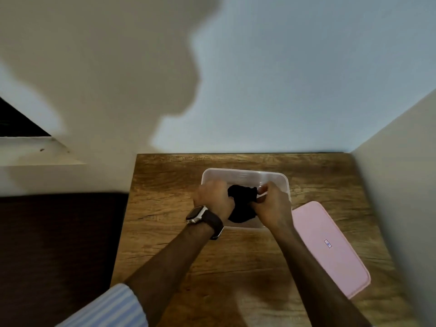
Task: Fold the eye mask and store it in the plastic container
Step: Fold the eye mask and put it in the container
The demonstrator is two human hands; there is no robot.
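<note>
A clear plastic container (pixel 245 173) stands open on the wooden table (pixel 165 185), toward its far middle. Over and inside it, both hands hold a bunched black eye mask (pixel 241 204). My left hand (pixel 213 200), with a watch on its wrist, grips the mask's left side. My right hand (pixel 271 204) grips its right side, fingers curled on the fabric. The hands hide the mask's edges and part of the container's near wall.
A pink lid (pixel 330 246) lies flat on the table just right of the container. Walls close in behind and on the right. A dark surface (pixel 59 244) adjoins the table's left edge, with a window ledge (pixel 35 152) above it.
</note>
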